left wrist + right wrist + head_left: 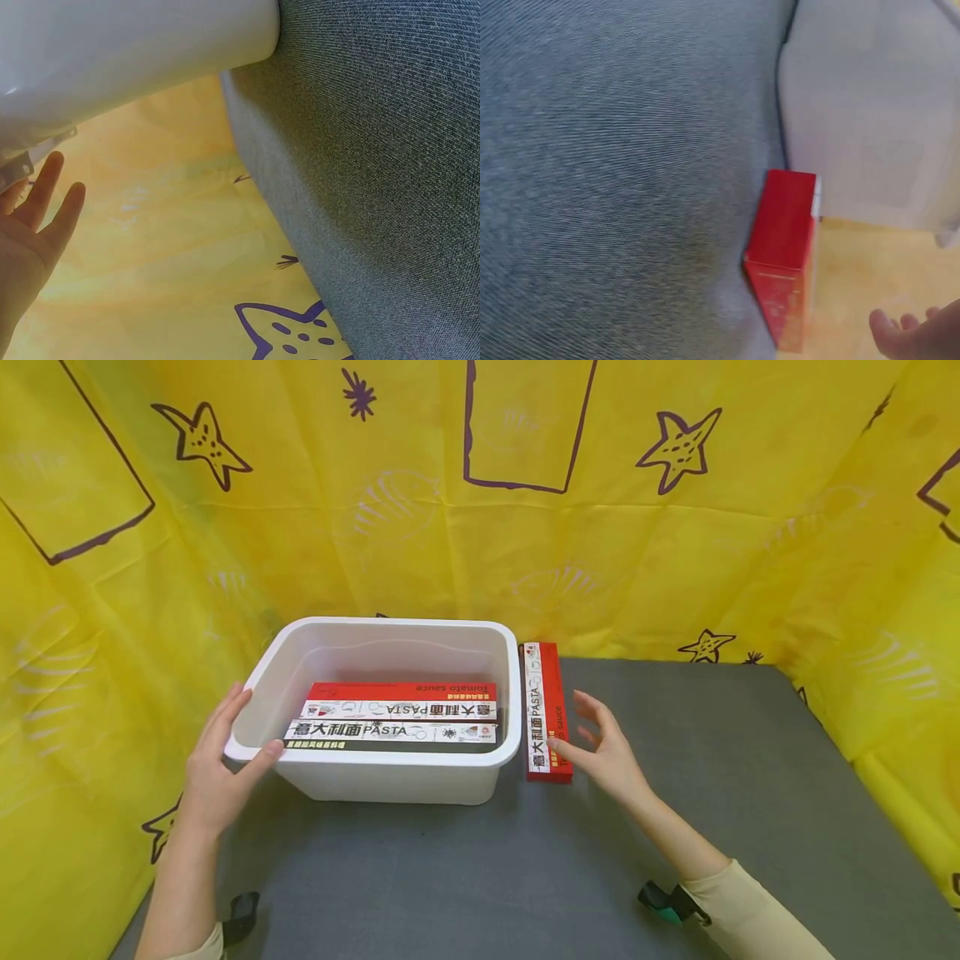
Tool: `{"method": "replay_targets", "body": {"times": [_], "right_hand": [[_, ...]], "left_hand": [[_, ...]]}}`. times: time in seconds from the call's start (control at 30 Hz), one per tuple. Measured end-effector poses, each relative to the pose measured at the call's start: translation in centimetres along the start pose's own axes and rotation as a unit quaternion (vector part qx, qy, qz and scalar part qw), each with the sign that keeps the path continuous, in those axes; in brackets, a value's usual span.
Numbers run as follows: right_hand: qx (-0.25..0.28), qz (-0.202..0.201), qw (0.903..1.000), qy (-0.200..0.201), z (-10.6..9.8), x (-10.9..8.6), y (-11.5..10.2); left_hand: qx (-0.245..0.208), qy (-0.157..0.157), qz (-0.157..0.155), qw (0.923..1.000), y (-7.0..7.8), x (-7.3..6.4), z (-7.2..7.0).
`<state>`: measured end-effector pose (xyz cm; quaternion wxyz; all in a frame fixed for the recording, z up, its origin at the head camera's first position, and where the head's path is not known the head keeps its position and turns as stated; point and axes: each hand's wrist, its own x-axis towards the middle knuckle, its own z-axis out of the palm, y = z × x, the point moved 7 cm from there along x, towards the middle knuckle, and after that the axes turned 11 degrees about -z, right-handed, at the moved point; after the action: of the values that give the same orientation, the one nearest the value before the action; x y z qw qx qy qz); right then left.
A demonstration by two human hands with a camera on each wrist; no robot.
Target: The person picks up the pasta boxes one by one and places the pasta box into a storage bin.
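A white plastic bin stands on the grey table. Inside lie a red pasta box and, nearer its front wall, a black-and-white pasta box. My left hand spans the bin's front left corner, thumb at the front rim and fingers along the left rim. In the left wrist view those fingers look straight and spread. Just right of the bin, another red pasta box stands on the table. Beside it is my right hand, fingers spread and holding nothing, its thumb over the box's near part.
Yellow cloth with starfish drawings hangs behind and at both sides. The dark grey table stretches in front and to the right. A black strap is at my right forearm, another strap at the left.
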<state>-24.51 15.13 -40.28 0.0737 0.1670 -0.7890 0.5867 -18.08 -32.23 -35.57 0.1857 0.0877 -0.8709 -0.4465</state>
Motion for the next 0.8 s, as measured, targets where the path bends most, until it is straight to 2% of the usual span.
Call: {"method": "replay_targets", "body": {"times": [0.3,0.5,0.8], "right_hand": [[-0.009,0.048,0.9987,-0.012,0.8,-0.3,2.4],[-0.029,0.097,0.9945,-0.024,1.4,-0.7,4.3],[-0.045,0.131,0.9893,-0.046,2.4,-1.0,6.0]], "left_hand": [[-0.002,-0.004,-0.003,1.0,-0.1,0.0,0.0],[-0.005,-0.006,-0.004,1.0,-0.2,0.1,0.0],[0.0,-0.01,-0.018,0.9998,-0.4,0.1,0.1]]}}
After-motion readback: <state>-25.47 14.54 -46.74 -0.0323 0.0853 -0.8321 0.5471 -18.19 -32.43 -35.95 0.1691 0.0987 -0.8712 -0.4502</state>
